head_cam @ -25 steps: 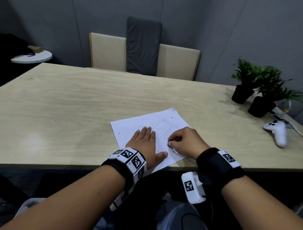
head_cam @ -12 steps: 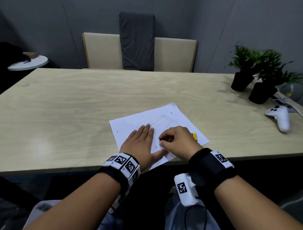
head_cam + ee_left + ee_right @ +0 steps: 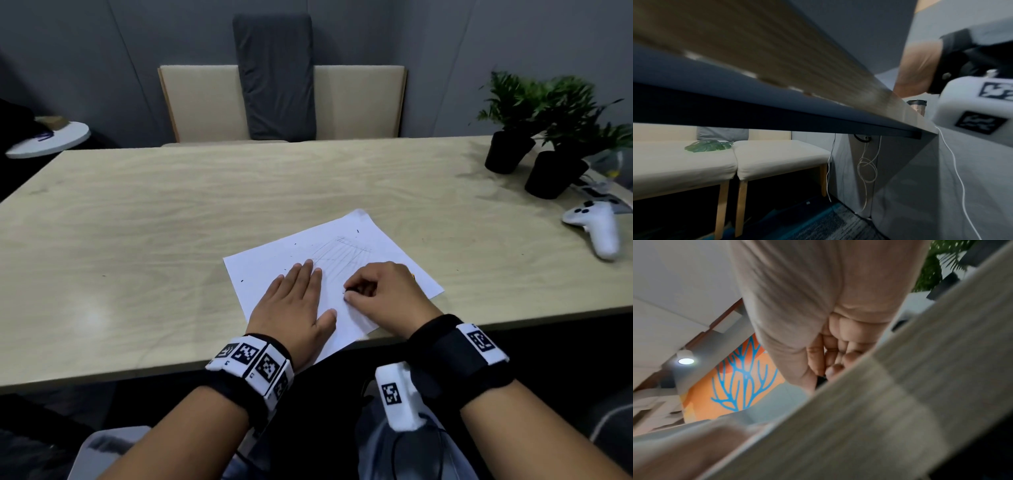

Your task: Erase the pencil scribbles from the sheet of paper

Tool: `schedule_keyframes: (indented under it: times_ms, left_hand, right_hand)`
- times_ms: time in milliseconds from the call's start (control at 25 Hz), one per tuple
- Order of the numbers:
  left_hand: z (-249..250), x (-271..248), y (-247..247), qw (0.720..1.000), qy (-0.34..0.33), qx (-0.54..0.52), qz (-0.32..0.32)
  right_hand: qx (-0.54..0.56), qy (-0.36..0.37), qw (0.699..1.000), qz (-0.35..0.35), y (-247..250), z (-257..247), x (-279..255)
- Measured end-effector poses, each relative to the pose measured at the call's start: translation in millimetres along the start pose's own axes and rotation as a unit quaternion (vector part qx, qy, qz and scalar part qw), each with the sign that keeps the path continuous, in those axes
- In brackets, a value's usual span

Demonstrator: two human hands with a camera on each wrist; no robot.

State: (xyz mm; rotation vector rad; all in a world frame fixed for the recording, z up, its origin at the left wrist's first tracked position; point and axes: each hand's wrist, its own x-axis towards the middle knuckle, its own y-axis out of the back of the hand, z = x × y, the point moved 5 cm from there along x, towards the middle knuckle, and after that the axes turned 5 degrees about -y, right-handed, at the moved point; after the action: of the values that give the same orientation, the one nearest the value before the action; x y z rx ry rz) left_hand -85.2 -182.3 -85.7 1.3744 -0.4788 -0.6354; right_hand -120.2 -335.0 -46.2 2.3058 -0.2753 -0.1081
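Note:
A white sheet of paper lies askew at the table's near edge, with faint pencil scribbles in its middle. My left hand lies flat on the sheet's left part, fingers straight, pressing it down. My right hand is curled just right of it, with thumb and fingertips pinching a small dark eraser against the paper below the scribbles. The eraser is mostly hidden. In the right wrist view the curled fingers close round a dark bit of the eraser. The left wrist view shows only the table's underside and my right wrist.
Two potted plants and a white controller stand at the table's right end. A cushioned bench runs behind the table. A round side table stands at far left.
My right hand has shifted a little left and back over the paper with the eraser. The left hand has stayed flat on the sheet. The head view has tilted slightly.

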Motion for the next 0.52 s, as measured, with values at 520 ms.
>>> schedule_keyframes:
  times_ms: [520]
  left_hand:
    - [0.9, -1.8, 3.0, 1.000, -0.002, 0.004, 0.001]
  right_hand:
    - [-0.015, -0.029, 0.998, 0.059, 10.8, 12.7, 18.6]
